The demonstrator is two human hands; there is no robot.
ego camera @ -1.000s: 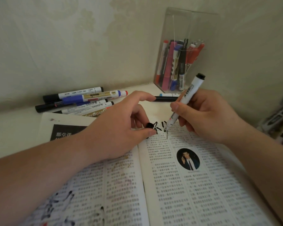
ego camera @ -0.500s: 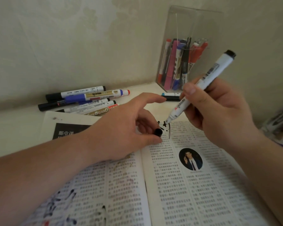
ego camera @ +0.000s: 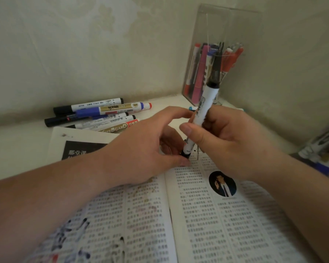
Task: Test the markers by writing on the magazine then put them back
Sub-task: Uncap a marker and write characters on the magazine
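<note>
Setting: pale tabletop point(ego camera: 17, 141) in a wall corner, open magazine point(ego camera: 226, 224) lying flat on it.
Print: columns of small characters, too fine to read; ink scribbles at lower left and by the fold.
Loose markers point(ego camera: 95, 115): heaped behind the magazine; one barrel reads "…EBOARD".
Clear box point(ego camera: 224, 35): upright in the corner, more markers standing inside.
Right hand point(ego camera: 226, 141): curled around a white marker point(ego camera: 202, 114), nearly upright, lower end down.
Left hand point(ego camera: 141, 154): thumb and fingers pinching a black cap point(ego camera: 184, 154) against that lower end, forefinger extended.
</note>
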